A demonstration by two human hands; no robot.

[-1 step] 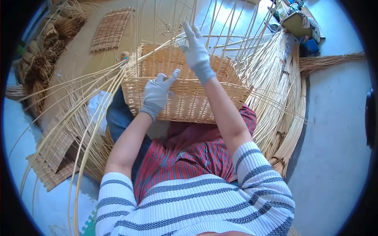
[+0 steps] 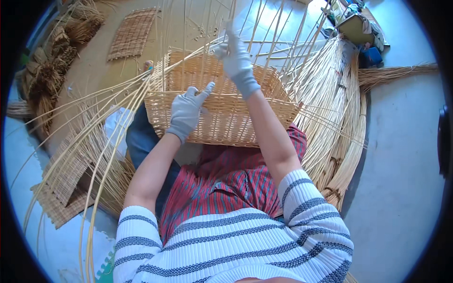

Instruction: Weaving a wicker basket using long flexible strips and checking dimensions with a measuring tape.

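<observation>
Apparently, basket (image 2: 229, 120) against left grip (image 2: 186, 112).

Right fingers (image 2: 235, 43) blurred; basket (image 2: 226, 120) partly hidden behind forearm (image 2: 269, 122).

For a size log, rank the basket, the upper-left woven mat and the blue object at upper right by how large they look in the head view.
1. Basket
2. Woven mat
3. Blue object
</observation>
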